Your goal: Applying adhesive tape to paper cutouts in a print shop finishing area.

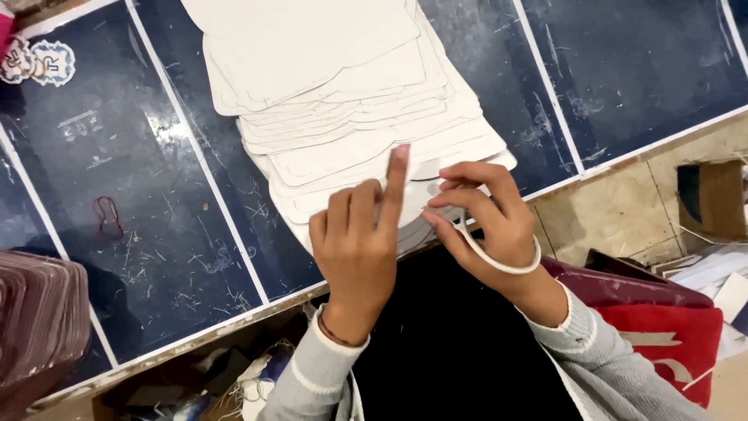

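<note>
Grey sleeves and my two hands at the near table edge, working a white band over a fanned stack of cut-outs.

Closest to me, my left hand [360,242] is mostly curled, index finger stuck straight up, the other fingers folded; I cannot tell whether it grips anything. Just beside it, my right hand [487,222] has fingertips pinched together on a thin white band [499,263], which loops down round the side of that hand. Both hands sit over the near end of the stack of pale card cut-outs [343,86], fanned out across the dark blue table [171,203] with white lines. Further left lies a small red rubber band [107,214], and a stack of brownish sheets [39,312] fills the left corner. A red cloth [670,335] lies to my right.
</note>
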